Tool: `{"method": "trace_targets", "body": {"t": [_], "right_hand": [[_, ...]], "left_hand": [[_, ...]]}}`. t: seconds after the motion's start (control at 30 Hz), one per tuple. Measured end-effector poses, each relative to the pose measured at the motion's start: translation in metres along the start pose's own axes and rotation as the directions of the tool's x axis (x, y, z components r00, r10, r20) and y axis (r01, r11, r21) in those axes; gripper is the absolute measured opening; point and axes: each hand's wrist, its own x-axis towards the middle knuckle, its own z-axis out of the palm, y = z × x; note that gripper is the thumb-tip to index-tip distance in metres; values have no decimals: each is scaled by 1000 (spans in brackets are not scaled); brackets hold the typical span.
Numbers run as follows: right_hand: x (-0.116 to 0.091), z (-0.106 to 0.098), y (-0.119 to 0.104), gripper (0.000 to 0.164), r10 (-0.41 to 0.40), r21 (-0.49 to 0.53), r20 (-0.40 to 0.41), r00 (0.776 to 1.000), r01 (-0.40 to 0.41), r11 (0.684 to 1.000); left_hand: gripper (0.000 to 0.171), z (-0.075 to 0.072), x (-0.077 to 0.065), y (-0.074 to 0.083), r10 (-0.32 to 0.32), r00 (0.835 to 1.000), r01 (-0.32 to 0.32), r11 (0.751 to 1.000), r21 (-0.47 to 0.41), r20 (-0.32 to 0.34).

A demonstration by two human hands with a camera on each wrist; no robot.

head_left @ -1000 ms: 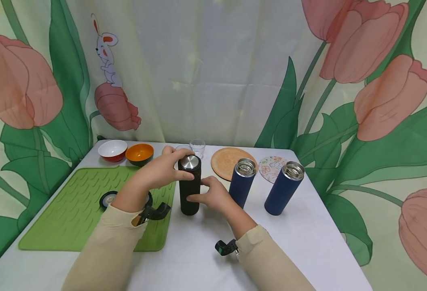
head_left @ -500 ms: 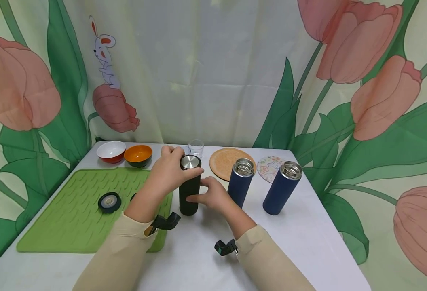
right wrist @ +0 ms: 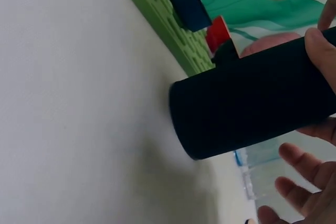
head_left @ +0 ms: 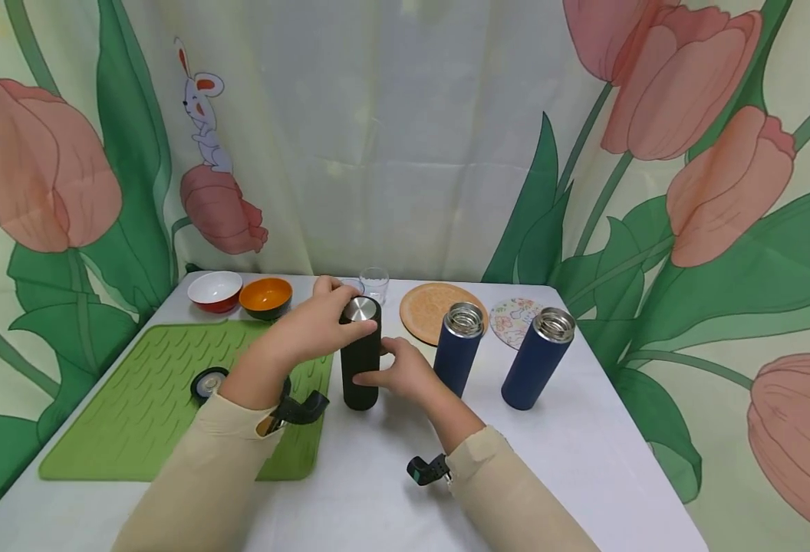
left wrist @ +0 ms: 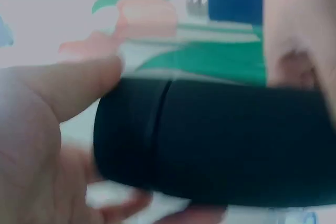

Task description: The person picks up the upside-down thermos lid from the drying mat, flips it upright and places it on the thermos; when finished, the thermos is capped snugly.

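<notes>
A black thermos (head_left: pixel 360 364) with a steel-topped lid (head_left: pixel 361 310) stands upright on the white table. My left hand (head_left: pixel 315 328) grips the lid from above and the left, its thumb on the near side. In the left wrist view a seam divides the lid from the body, and the thumb presses the lid's edge. Lower down, my right hand (head_left: pixel 410 372) holds the body from the right, thumb in front; its other fingers are partly hidden behind. To the right stand two dark blue thermoses (head_left: pixel 457 356) without lids, their steel mouths showing.
A green mat (head_left: pixel 122 418) at the left bears a round black lid (head_left: pixel 208 383); another dark piece there is mostly behind my left wrist. Along the back are a white-and-red bowl (head_left: pixel 215 291), an orange bowl (head_left: pixel 265 297), clear glasses (head_left: pixel 375 285), a round board (head_left: pixel 436 307) and a floral disc (head_left: pixel 513 320).
My left wrist swung right, carrying the thumb across the lid, then came back left. The right hand and the black thermos stay in place.
</notes>
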Motion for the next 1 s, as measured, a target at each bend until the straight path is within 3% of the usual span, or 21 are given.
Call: {"method": "trace_targets", "body": {"t": [0.07,0.13,0.23,0.3,0.37,0.43,0.6,0.77,0.87,0.93,1.0], "right_hand": [[0,0,1,52,-9,8,3,1000,9,1000],[-1,1,1,50,-13,21,1,1000,13,1000],[0,1,1,46,-12,31,0,1000,12,999],[0,0,1,44,-12,27,1,1000,12,1000],[0,-1,-1,43,-14,21,-7,1000,15,1000],[0,-3,-2,42,-22,13,-17,1000,22,1000],[2,-4,-3,46,-22,14,-24,999,23,1000],[2,-1,-2,54,8,18,-23,1000,-7,1000],[1,1,-1,55,16,13,-19,1000,-16,1000],[0,3,-1,54,17,17,-13,1000,-17,1000],[0,5,0,52,17,30,-11,1000,-16,999]], "left_hand": [[90,12,-1,8,-48,993,53,998,41,-109],[96,25,-1,14,-111,966,125,991,42,-233],[88,37,-1,17,-155,915,166,986,-2,-373],[77,40,-2,16,-157,898,157,987,-35,-412],[68,39,-3,14,-119,904,118,993,-29,-410],[61,32,-3,12,-66,930,66,998,-11,-362],[54,11,3,3,30,988,-28,1000,12,-154],[61,-1,6,-5,58,998,-58,998,-30,4],[65,2,3,0,-1,1000,1,999,-43,-10],[73,8,1,6,-68,995,66,997,-31,-69],[82,16,-2,12,-137,979,135,991,-23,-151]]}}
